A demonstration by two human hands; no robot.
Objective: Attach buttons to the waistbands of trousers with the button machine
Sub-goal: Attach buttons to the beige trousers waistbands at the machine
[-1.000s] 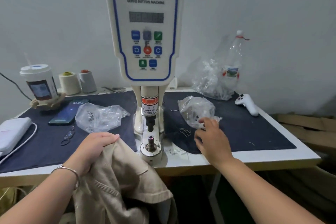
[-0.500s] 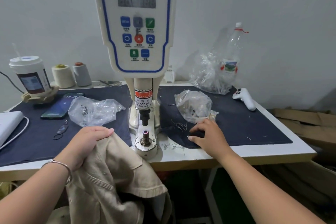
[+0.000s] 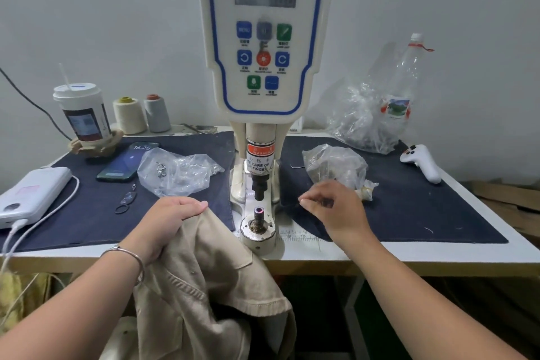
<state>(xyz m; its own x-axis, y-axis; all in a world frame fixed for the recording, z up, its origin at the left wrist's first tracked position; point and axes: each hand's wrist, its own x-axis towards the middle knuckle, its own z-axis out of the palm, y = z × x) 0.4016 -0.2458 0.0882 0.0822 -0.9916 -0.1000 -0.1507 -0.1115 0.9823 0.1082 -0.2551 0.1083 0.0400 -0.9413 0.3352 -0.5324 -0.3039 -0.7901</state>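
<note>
The white button machine (image 3: 263, 38) stands mid-table, its lower die post (image 3: 259, 215) bare under the punch. My left hand (image 3: 166, 222) grips the top edge of the beige trousers (image 3: 210, 278), which hang over the table's front edge just left of the die. My right hand (image 3: 339, 213) hovers right of the die with its fingers curled, pinching what looks like a small dark button. Behind it lies a clear bag of button parts (image 3: 333, 166). Another clear bag of metal pieces (image 3: 178, 169) lies left of the machine.
Left side: a phone (image 3: 128, 161), a power bank (image 3: 32, 193) with its cable, a lidded cup (image 3: 83, 117), two thread cones (image 3: 128, 115), small snips (image 3: 127, 199). Right side: a white controller (image 3: 422, 166), a plastic bottle (image 3: 406, 82), a large crumpled bag (image 3: 359, 123).
My right hand left the bag on the mat, lifted and came towards the die with its fingers pinched. My left hand kept its hold on the trousers.
</note>
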